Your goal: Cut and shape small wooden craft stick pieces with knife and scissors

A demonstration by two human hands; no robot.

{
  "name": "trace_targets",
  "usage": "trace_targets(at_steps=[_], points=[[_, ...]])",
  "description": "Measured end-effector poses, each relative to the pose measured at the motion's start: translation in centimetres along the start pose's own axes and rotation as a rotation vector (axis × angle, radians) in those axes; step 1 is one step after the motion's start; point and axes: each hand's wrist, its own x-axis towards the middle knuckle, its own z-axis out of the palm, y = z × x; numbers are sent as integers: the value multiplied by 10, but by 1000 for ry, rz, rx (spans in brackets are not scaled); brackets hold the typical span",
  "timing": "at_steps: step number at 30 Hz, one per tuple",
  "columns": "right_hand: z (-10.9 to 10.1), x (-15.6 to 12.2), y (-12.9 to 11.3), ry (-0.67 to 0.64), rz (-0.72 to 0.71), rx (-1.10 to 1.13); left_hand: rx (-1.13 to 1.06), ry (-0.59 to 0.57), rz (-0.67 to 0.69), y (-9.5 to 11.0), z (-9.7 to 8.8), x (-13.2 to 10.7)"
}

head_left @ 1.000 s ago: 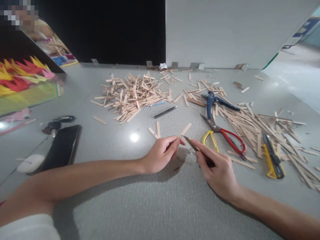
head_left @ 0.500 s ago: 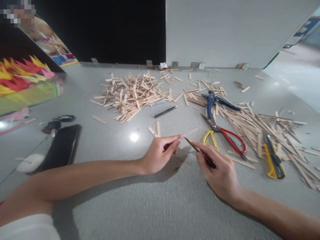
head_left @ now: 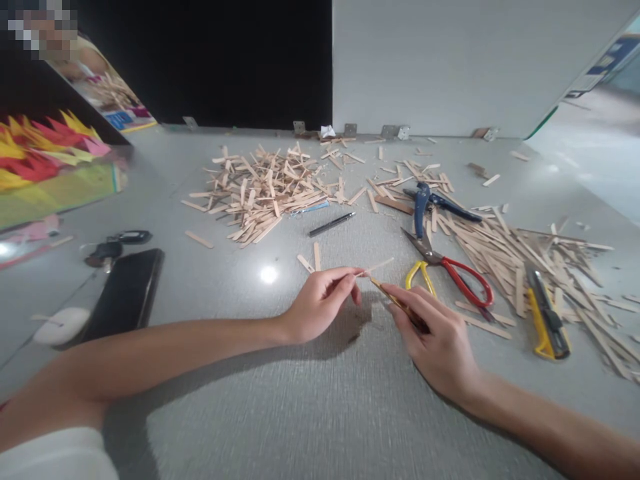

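My left hand (head_left: 323,303) pinches a thin wooden craft stick (head_left: 376,267) at its near end, so that the stick points right and away over the grey table (head_left: 280,413). My right hand (head_left: 435,337) grips a slim brass-coloured blade tool (head_left: 387,295) like a pen. The tool's tip meets the stick close to my left fingertips. Both hands hover just above the table's middle.
Red-and-yellow scissors (head_left: 450,270), blue pliers (head_left: 425,200) and a yellow utility knife (head_left: 543,313) lie to the right among scattered sticks (head_left: 520,257). A stick pile (head_left: 260,187) and a black pen (head_left: 331,224) lie behind. Phone (head_left: 125,293), keys (head_left: 113,245) and a white mouse (head_left: 57,325) sit left.
The stick in my left hand has turned from flat-on to edge-on. My right hand and the tool shifted slightly, the tip staying at the stick.
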Motion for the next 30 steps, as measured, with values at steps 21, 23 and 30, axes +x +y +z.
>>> trace_targets(at_steps=[21, 23, 30], points=[[-5, 11, -22, -161, 596, 471, -471, -106, -211, 8, 9, -3], [-4, 12, -23, -188, 614, 483, -491, -155, -231, 7, 9, -4], [-5, 13, -20, -190, 596, 465, -514, -244, -211, 3, 8, -3]])
